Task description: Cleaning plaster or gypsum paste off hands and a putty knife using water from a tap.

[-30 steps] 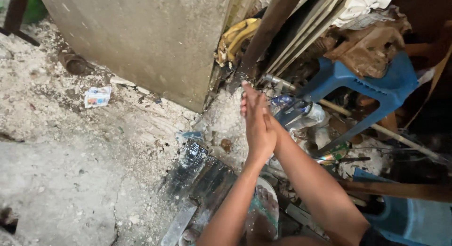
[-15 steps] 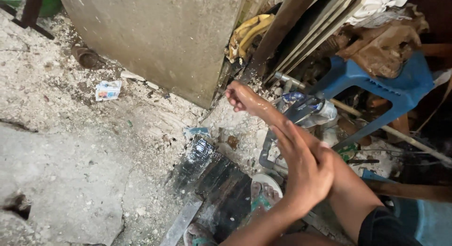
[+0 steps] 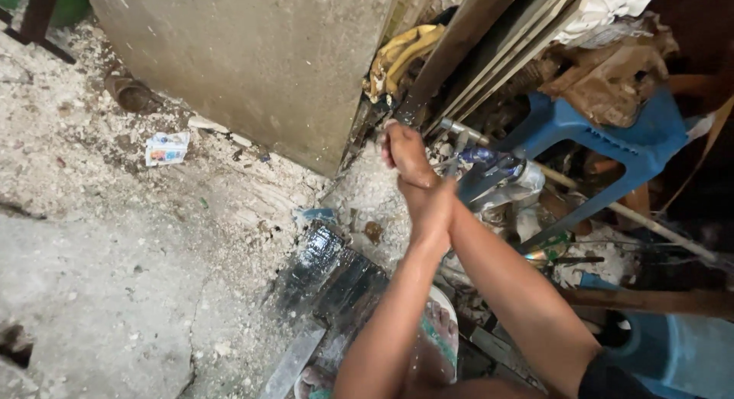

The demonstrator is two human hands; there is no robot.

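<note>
Wet dark slats [image 3: 329,269] are seen flat on the dusty floor [image 3: 115,292], just below the hands. Left hand [image 3: 432,204] and right hand [image 3: 405,150] are pressed together, nothing held. The plastic bottle [image 3: 501,173] just beside could be toppled by a stray elbow.

My forearms are bare from wrist to elbow, with no sleeve, watch or band on them. My left hand [image 3: 407,156] and my right hand [image 3: 433,208] wear no gloves and no rings that I can make out. Near my right elbow, at the bottom edge, shows the hem of a dark short fabric sleeve [image 3: 604,380]. Pale dust speckles my forearms.
</note>
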